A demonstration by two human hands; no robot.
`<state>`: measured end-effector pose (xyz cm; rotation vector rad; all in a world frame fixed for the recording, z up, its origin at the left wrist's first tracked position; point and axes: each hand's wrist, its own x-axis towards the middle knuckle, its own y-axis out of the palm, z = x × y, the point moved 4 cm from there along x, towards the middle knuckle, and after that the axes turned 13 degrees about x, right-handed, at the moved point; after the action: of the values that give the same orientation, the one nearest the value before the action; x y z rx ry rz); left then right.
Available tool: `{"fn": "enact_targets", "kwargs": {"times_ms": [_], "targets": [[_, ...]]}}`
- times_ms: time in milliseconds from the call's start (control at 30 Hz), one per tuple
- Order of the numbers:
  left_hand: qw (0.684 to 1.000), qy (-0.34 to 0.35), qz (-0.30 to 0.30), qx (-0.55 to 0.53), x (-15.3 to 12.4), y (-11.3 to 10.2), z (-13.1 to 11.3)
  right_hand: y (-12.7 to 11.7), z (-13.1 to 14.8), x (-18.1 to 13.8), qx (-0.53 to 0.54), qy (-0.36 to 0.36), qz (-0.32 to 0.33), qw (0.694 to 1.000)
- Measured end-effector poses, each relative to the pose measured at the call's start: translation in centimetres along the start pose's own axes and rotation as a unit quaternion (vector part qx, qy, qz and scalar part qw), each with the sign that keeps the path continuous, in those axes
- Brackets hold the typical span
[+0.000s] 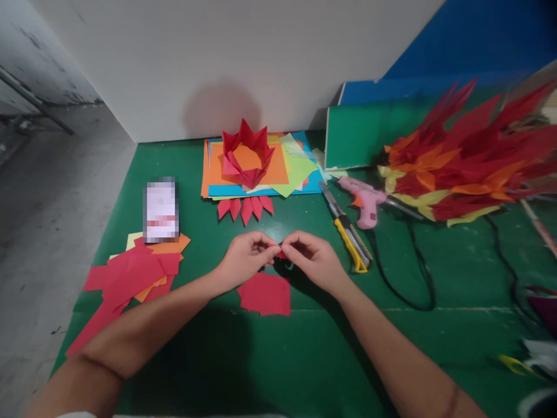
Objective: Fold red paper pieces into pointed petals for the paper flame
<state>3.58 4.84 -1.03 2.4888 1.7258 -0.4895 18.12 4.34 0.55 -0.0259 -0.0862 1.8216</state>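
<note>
Between the fingertips of both hands is a small piece of red paper, mostly hidden by the fingers. My left hand pinches its left side and my right hand pinches its right side, thumbs close together. Just below them, a little stack of red paper pieces lies on the green table. Above the hands, several folded red paper points are laid out in a row. Farther back, a ring of folded red paper stands on sheets of coloured paper.
A yellow box cutter and a pink glue gun with a black cord lie to the right. Beyond them are red and orange paper flowers. At left, a phone rests by red and orange paper scraps. A white board stands behind.
</note>
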Motion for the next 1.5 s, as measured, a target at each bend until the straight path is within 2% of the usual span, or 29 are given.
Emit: {"fn": "enact_targets", "kwargs": {"times_ms": [233, 333, 567, 700, 800, 1033, 1233, 1500], "targets": [[0.996, 0.021, 0.032, -0.084, -0.1, 0.0, -0.2, -0.2, 0.4, -0.3, -0.038, -0.07, -0.055, 0.995], [0.995, 0.03, 0.019, -0.093, -0.1, 0.0, -0.1, -0.2, 0.3, -0.3, -0.038, -0.074, -0.066, 0.994], [0.998, 0.051, -0.017, -0.045, -0.2, 0.1, 0.2, 0.5, 0.4, -0.5, -0.04, -0.071, -0.036, 0.996], [0.997, 0.06, -0.008, -0.052, -0.3, 0.2, 0.1, 0.3, 0.3, -0.5, -0.027, -0.074, -0.062, 0.995], [0.997, 0.049, 0.003, -0.067, -0.3, 0.5, 0.3, 0.3, 0.1, -0.5, -0.019, -0.069, -0.068, 0.995], [0.997, 0.026, -0.015, -0.07, -0.3, 0.6, 0.5, 0.5, 0.2, -0.6, -0.014, -0.072, -0.078, 0.994], [0.997, 0.037, -0.015, -0.063, -0.3, 0.6, 0.4, 0.6, 0.8, -0.9, -0.072, -0.12, -0.088, 0.986], [0.998, 0.039, -0.018, -0.049, -0.2, 0.5, 0.6, 1.1, 1.9, -1.2, -0.184, -0.252, -0.067, 0.948]]}}
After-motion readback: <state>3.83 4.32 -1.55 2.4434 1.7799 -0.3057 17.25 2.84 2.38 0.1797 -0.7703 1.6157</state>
